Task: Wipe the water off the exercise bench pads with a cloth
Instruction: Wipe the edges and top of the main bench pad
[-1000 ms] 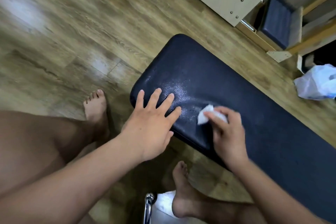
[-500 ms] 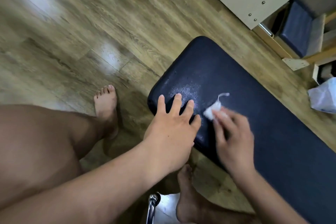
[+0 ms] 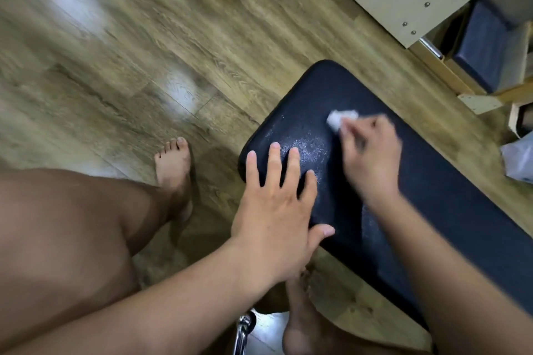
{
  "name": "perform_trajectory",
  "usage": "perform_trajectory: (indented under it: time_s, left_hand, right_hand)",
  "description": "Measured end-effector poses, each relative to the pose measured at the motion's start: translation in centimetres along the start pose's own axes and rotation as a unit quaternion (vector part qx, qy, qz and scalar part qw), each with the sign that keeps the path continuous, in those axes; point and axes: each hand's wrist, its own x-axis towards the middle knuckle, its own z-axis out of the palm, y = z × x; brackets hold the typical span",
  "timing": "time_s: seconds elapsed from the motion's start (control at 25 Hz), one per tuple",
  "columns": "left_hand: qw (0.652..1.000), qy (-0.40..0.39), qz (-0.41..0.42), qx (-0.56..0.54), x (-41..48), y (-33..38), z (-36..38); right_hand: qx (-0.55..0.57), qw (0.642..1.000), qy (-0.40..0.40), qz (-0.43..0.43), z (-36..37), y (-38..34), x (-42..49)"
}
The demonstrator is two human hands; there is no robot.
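Fingers point(image 3: 350, 131) of the right hand point(image 3: 372, 158) are curled and pinch a small white cloth point(image 3: 339, 119). The cloth sticks out just beyond the fingertips and touches the dark blue bench pad point(image 3: 432, 210). This hand is blurred, so I judge it is in the middle of a wiping stroke, near the rounded end of the pad.

Fingers point(image 3: 274, 164) of the left hand point(image 3: 274, 204) are straight and spread. They rest flat on the pad's near corner and hold nothing.

A shining patch of fine water droplets point(image 3: 310, 147) lies between the left fingertips and the right knuckles. It begins just beside the left fingertips and reaches nearly to the cloth. This end therefore seems not yet dry.

The next move, in my opinion, calls for drawing the cloth back toward the left fingers, across the wet patch, with firm pressure. Because the cloth is small, several overlapping passes will probably be needed. The left hand may have to move aside, since some drops lie close to its fingers.
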Motion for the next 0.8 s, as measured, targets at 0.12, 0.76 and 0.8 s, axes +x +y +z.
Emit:
perform_trajectory:
  time_s: [0.12,0.76,0.8]
  left_hand:
    - [1.000,0.003,0.010,0.028,0.1,0.3,-1.3]
    - [0.993,-0.079,0.084,0.026,-0.4,3.3,0.4]
    - [0.993,-0.087,0.075,0.021,-0.2,3.2,0.4]
  right_hand:
    - [0.089,0.986,-0.097,-0.101,-2.9,-2.6,-10.3]
    - [0.170,0.902,-0.252,-0.307,-0.4,-7.3,-1.8]
    - [0.161,0.879,-0.276,-0.353,-0.4,-7.1,-0.3]
